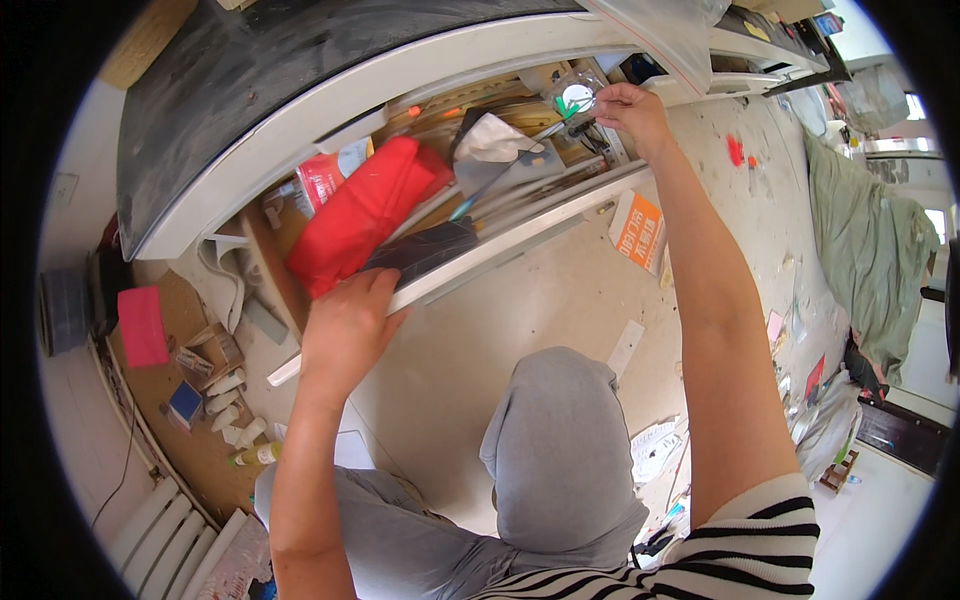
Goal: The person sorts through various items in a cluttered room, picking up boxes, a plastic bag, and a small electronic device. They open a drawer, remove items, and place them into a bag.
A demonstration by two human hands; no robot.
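An open drawer (pixel 517 231) full of mixed items sticks out below a dark tabletop. My left hand (pixel 354 319) grips the top edge of its front panel near the left end. At the drawer's right end, my right hand (pixel 631 116) pinches a small clear plastic packet (pixel 576 97) with a white disc and something green showing. A folded red cloth (pixel 367 206) fills much of the left half. Beside it lie a dark sheet-like piece (pixel 424 251), a crumpled white wrapper (pixel 495 139) and a red printed packet (pixel 322 176). Thin rods partly cover the drawer's bottom.
A clear plastic bag (pixel 667 34) hangs over the table edge at upper right. On the floor lie an orange printed card (pixel 637 232) and scattered litter. At left are a pink box-like item (pixel 142 326), a cardboard box (pixel 212 354) and several white rolls.
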